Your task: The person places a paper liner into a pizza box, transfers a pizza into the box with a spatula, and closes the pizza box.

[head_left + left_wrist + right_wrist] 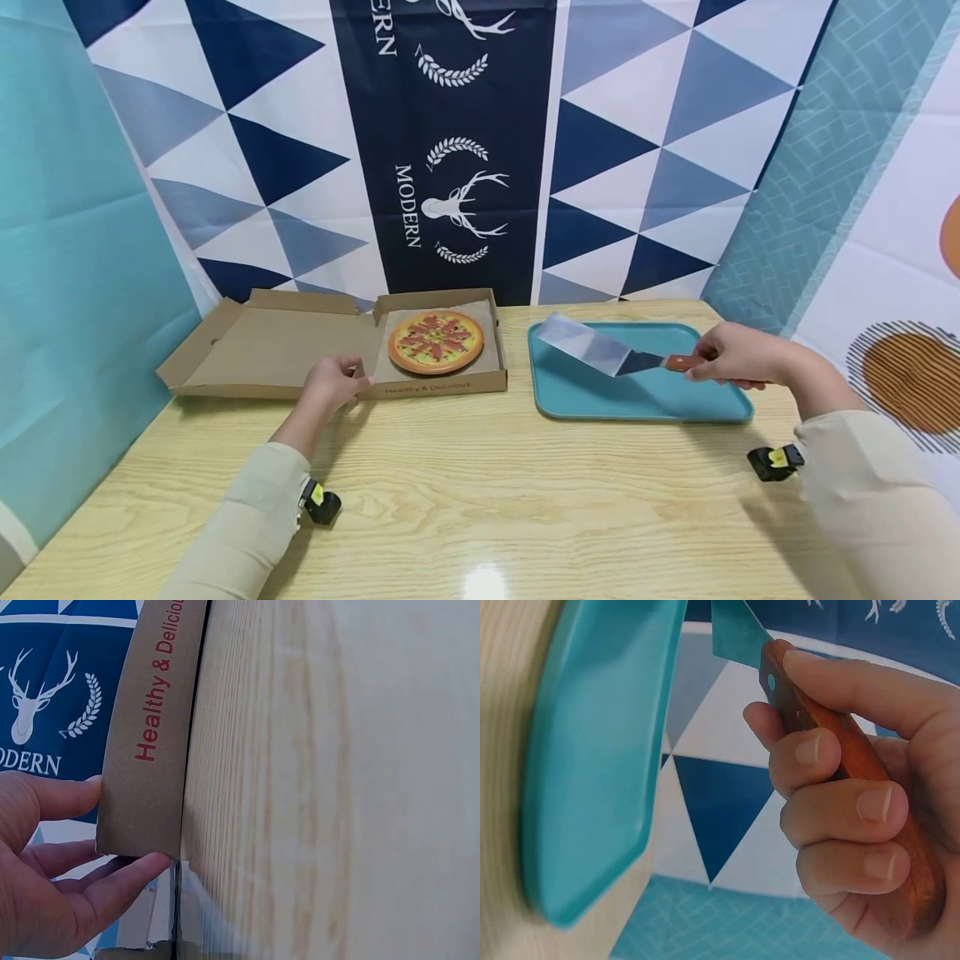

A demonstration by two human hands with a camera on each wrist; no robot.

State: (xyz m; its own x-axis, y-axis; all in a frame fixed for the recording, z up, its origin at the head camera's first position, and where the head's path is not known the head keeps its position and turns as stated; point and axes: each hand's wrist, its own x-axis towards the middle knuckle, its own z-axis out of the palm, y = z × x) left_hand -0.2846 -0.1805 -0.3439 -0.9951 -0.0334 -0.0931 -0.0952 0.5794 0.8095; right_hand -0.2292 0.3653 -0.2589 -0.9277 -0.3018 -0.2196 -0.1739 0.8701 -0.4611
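In the head view, a round pizza lies on white paper in the right half of an opened cardboard pizza box. My left hand is at that half's front left corner. Up close, the left hand holds the corner, thumb at the wall's upper edge and fingertips against its end. My right hand grips a pizza spatula by its wooden handle, fingers wrapped round it and thumb along the top. The wide metal blade points left above a teal tray.
The box lid lies folded out to the left, beside the teal curtain. Behind the wooden table hangs a patterned cloth. The tray stands right of the box, with a gap between them.
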